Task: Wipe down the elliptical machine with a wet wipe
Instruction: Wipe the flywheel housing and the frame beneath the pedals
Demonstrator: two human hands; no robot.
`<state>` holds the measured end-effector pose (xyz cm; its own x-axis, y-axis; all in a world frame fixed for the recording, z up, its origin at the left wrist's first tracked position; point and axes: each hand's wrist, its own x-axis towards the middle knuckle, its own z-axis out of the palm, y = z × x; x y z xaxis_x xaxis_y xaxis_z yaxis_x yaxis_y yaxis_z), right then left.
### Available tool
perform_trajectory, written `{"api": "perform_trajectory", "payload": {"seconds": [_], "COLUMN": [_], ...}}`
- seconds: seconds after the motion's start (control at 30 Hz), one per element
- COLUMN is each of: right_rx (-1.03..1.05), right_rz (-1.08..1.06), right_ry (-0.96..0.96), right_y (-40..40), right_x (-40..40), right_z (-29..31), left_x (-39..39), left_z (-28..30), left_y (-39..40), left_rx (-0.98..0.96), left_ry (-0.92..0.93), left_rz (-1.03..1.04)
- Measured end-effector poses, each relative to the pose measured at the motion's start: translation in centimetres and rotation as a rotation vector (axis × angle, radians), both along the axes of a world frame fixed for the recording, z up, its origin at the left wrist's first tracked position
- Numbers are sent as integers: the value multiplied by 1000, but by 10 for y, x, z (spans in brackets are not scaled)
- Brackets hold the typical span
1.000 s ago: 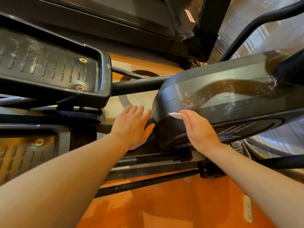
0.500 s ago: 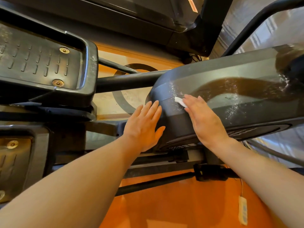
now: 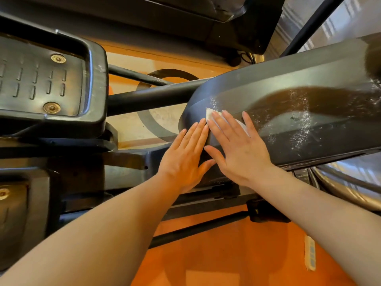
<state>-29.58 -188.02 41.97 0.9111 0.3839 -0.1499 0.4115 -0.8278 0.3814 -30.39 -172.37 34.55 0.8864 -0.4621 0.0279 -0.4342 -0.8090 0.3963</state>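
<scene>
— Any readable text, brand, or number anywhere?
— None legible. Faint raised pattern low on the side of the dark housing (image 3: 288,112), under the right hand, too blurred to read as letters.
— Anything on the pedal (image 3: 47,83)?
— Only slots and two brass bolts, no markings.
— On the floor (image 3: 216,254)?
— A grey ring design, no lettering. Small white strip near the right forearm, too small to read.

Orange floor (image 3: 226,254) with a grey ring marking (image 3: 148,118) on a paler patch, white power strip (image 3: 309,252) lying on the floor at lower right, black cable (image 3: 246,56) coiled on the floor near the top, beyond the ring
</scene>
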Motion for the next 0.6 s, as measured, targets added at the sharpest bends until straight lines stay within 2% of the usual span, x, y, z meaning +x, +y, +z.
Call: {"api": "perform_trajectory", "payload": {"seconds": [0.3, 0.47, 0.6], "right_rx": [-21, -32, -20], "right_rz": [58, 2, 41], "right_ry": [18, 6, 26], "right_y": [-13, 17, -8], "right_x": [-36, -6, -31], "right_z": [-2, -11, -3], "left_x": [-7, -8, -7], "left_z": [-1, -10, -10], "left_y": [-2, -2, 2], "left_rx": [-64, -40, -55], "left_ry": [105, 51, 47], "left_rz": [60, 67, 42]}}
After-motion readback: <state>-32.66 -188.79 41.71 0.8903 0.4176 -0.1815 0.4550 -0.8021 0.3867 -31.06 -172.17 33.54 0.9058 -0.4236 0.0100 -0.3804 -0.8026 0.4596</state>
